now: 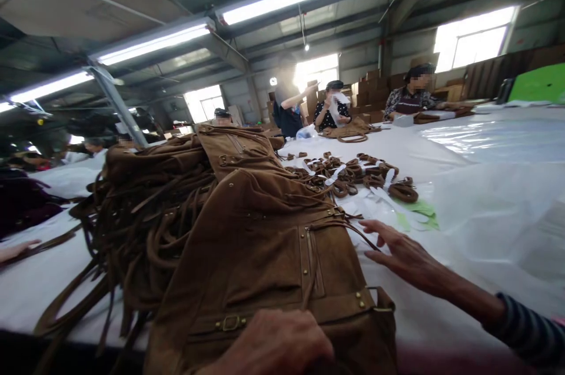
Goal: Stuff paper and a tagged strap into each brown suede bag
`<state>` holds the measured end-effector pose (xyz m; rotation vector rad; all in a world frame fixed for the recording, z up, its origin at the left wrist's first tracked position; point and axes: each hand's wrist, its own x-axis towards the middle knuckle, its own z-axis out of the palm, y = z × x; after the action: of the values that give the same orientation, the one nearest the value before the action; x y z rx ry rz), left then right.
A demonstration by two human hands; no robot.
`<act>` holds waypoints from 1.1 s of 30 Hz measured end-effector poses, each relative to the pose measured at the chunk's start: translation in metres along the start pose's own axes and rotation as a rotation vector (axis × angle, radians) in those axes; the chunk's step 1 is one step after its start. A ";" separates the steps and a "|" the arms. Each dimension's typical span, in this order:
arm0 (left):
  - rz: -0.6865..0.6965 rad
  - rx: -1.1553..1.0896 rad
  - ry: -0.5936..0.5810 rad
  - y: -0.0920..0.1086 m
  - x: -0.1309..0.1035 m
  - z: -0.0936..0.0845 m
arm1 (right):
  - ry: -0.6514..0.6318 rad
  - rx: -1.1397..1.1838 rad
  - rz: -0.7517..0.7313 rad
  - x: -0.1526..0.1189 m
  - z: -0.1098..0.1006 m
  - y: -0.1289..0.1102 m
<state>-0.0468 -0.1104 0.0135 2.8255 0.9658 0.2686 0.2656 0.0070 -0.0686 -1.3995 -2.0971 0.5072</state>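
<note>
A brown suede-like handbag (265,245) with brass buckles, studs and a zip lies on the white-covered table in front of me. My left hand (278,342) is at its near edge, fingers curled down onto the bag's material; the fingertips are hidden. To the bag's right, my right hand (397,251) has its fingers apart, close to a thin brown strap (359,231) that trails off the bag's side. I cannot tell whether the fingertips touch the strap. Behind and to the left rises a pile of similar bags (154,204) with dangling straps.
Rolled brown straps (353,172) with white tags lie beyond the bag. Green paper pieces (421,213) and clear plastic sheeting (498,210) cover the table's right part. Co-workers (408,95) stand or sit across the table. Another person's hand (17,251) rests at far left.
</note>
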 end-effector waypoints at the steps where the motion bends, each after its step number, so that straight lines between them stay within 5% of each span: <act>1: -0.064 -0.016 0.006 -0.006 0.006 -0.012 | -0.023 0.018 0.007 0.007 0.006 -0.002; 4: -0.268 -0.007 0.087 -0.034 0.035 -0.031 | -0.046 0.023 0.019 0.031 0.016 -0.011; 8: -0.263 -0.149 0.195 -0.076 0.087 -0.011 | -0.054 0.298 0.058 0.053 -0.003 -0.048; 13: -0.207 -0.433 0.155 -0.094 0.118 0.003 | -0.416 0.837 -0.047 0.050 -0.041 -0.093; 15: -0.262 -0.559 0.159 -0.097 0.105 -0.007 | -0.415 0.950 0.016 0.046 -0.040 -0.085; 20: -0.601 -0.677 0.331 -0.132 0.022 -0.044 | -0.096 0.837 0.408 0.034 -0.001 -0.038; 24: -0.758 -0.330 0.202 -0.154 -0.024 -0.071 | -0.234 0.910 0.453 0.032 0.024 -0.045; 28: -0.597 0.306 0.140 -0.126 0.011 -0.088 | -0.240 1.008 0.274 0.046 0.027 -0.079; 31: -0.266 0.521 0.119 -0.110 0.074 -0.076 | -0.136 0.825 0.080 0.053 0.026 -0.095; 33: -0.079 0.574 0.050 -0.118 0.115 -0.060 | -0.145 0.703 0.024 0.052 0.027 -0.097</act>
<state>-0.0406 0.0577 0.0634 3.2823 1.3461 0.0545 0.1640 0.0180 -0.0199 -0.9883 -1.7355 1.2406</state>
